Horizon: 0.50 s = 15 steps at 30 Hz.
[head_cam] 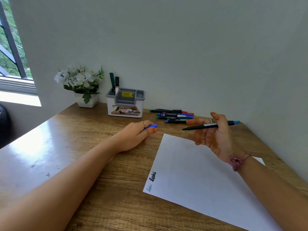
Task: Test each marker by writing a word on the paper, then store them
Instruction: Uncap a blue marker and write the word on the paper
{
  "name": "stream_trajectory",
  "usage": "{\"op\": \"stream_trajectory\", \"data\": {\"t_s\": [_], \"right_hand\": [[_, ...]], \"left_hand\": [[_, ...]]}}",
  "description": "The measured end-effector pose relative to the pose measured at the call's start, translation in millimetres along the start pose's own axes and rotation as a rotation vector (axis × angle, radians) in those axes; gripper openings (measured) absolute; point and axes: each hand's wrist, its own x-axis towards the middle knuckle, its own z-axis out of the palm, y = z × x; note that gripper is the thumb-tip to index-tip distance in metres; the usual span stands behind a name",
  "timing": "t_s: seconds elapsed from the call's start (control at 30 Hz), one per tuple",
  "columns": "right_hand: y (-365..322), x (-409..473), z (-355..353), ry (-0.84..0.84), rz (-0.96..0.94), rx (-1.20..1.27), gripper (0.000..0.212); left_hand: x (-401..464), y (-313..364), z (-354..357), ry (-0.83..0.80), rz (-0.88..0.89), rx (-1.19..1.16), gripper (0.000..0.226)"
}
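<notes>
— Wooden surface [103, 189] against a pale wall, window at the left; what sits on it?

— White paper [208, 189] lies at the right, with "loki" written twice near its left corner, once in green, once in black; a flower pot [86, 100] and a pen holder [125, 104] stand at the back, two markers upright in the holder's left compartment; loose markers [173, 116] lie in a heap just right of it.

— And the hands?

— Left hand [136, 135] rests on the surface left of the paper, fingers curled round a blue cap [152, 126]; right hand [215, 132] hovers above the paper's far corner, thumb and fingers pinching an uncapped marker [210, 125], tip pointing left.
</notes>
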Motion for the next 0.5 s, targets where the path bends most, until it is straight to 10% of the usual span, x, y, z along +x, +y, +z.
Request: {"op": "stream_trajectory", "data": {"t_s": [0.27,0.5], "right_hand": [[21.5,-2.4,6.4,-0.175,-0.04,-0.085,0.022],[26.1,-11.2,15.1,-0.211,-0.071,-0.318,0.013]], "left_hand": [[-1.7,0.8,5.4,0.023,-0.105,-0.375,0.024],[-1.6,5.3,5.4,-0.128,-0.161,-0.22,0.053]]}}
